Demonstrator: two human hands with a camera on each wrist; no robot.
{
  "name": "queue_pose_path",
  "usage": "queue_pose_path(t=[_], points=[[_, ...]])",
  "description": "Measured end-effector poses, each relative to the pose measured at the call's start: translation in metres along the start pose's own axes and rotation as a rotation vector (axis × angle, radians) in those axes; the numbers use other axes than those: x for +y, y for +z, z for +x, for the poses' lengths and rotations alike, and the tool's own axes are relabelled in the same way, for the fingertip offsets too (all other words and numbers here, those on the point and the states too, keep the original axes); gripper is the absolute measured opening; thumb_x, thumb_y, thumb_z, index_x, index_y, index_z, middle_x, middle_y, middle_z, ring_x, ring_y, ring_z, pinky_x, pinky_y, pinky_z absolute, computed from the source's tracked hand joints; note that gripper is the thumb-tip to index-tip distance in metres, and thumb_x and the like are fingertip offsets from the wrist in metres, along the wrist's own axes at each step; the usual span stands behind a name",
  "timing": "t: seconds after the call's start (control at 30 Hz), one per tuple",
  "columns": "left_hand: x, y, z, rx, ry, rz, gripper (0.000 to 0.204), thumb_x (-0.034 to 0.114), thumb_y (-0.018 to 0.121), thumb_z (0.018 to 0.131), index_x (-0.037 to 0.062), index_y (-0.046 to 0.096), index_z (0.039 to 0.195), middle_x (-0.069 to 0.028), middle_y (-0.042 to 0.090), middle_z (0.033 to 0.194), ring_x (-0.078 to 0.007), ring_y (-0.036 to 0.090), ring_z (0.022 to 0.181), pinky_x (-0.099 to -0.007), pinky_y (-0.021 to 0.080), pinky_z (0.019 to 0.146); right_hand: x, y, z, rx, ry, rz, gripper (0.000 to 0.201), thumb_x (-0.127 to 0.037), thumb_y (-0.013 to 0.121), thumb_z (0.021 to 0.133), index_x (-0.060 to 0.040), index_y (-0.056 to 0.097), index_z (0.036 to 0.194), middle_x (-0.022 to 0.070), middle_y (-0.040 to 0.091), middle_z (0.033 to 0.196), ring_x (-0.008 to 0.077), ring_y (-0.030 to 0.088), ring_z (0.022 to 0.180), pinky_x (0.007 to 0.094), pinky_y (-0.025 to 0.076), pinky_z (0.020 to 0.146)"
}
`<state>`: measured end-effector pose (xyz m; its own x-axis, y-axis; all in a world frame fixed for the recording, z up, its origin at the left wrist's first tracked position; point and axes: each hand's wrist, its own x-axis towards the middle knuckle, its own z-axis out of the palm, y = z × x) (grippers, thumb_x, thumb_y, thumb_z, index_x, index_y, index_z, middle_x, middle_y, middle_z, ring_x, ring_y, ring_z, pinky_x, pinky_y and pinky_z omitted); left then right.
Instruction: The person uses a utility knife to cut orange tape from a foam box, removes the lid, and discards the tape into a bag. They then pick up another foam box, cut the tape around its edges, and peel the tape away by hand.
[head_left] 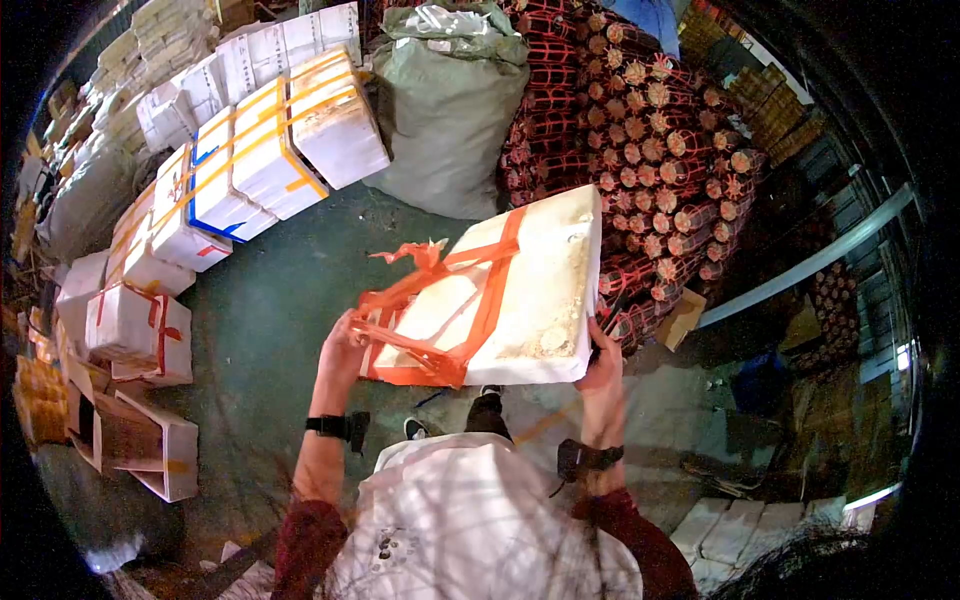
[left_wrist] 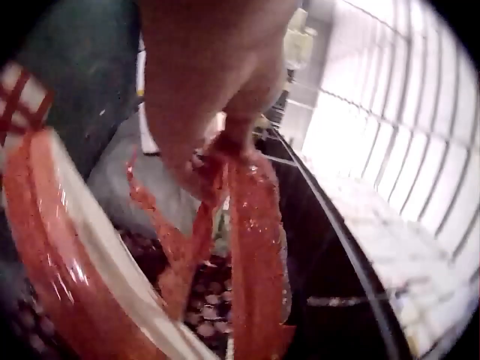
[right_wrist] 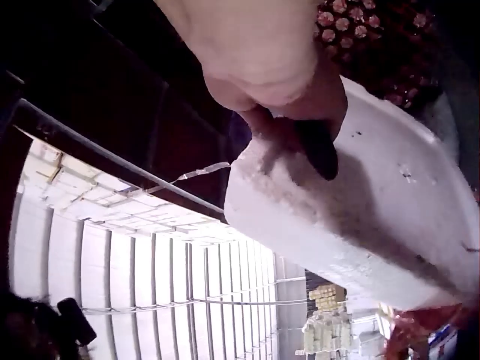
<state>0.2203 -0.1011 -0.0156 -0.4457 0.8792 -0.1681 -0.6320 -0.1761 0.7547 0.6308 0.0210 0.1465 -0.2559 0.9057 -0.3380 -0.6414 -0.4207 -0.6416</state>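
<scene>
A white foam lid (head_left: pixel 550 255), crossed by strips of orange tape (head_left: pixel 490 300), is held up in front of the body at a tilt. At its left end my left hand (head_left: pixel 342 345) pinches a loose, crumpled length of the tape; the left wrist view shows the tape (left_wrist: pixel 259 255) hanging in twisted strands from the fingers. My right hand (head_left: pixel 600 368) grips the lid's near right corner. Under its fingers, a small dark object (right_wrist: pixel 321 150) lies against the foam (right_wrist: pixel 397 172); I cannot tell what it is. Brown stains mark the lid's right side.
Taped white foam boxes (head_left: pixel 250 160) form a curved row on the green floor (head_left: pixel 270 300) at the left. An open box (head_left: pixel 170 440) stands lower left. Beyond the lid are a large grey-green sack (head_left: pixel 440 120) and a tall pile of red-netted bundles (head_left: pixel 650 150). A cardboard piece (head_left: pixel 682 318) lies right.
</scene>
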Motion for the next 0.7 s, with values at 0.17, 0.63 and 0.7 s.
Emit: queue_pose_path(t=[0.17,0.63,0.7], points=[[0.049,0.063,-0.029,-0.093,-0.103,-0.666,0.063,0.051,0.044,0.102,0.0003,0.041,0.140,-0.0163,0.052,0.139,-0.0290,0.049,0.129,-0.0425,0.036,0.112,0.009,-0.010,0.000,-0.037,0.063,0.181,0.043,-0.021,0.055,0.098,0.0005,0.052,0.135,0.0167,0.058,0.133,0.0326,0.057,0.120,0.0483,0.045,0.105],[-0.016,0.129,-0.084,-0.027,0.432,0.975,0.014,0.001,0.068,0.082,-0.0025,0.056,0.090,-0.0231,0.059,0.085,-0.0392,0.059,0.077,-0.0378,0.047,0.066,0.026,0.045,-0.029,-0.008,-0.122,0.072,0.043,-0.024,0.049,0.101,0.0028,0.050,0.135,0.0152,0.057,0.134,0.0256,0.059,0.119,0.0426,0.048,0.103],[-0.014,0.128,-0.080,-0.022,0.536,0.971,0.009,-0.005,0.061,0.084,-0.0041,0.054,0.091,-0.0180,0.062,0.081,-0.0331,0.061,0.070,-0.0372,0.048,0.063,0.018,0.027,-0.019,0.092,-0.094,0.091,0.043,-0.024,0.049,0.101,0.0031,0.050,0.135,0.0163,0.055,0.137,0.0271,0.059,0.119,0.0447,0.048,0.102]])
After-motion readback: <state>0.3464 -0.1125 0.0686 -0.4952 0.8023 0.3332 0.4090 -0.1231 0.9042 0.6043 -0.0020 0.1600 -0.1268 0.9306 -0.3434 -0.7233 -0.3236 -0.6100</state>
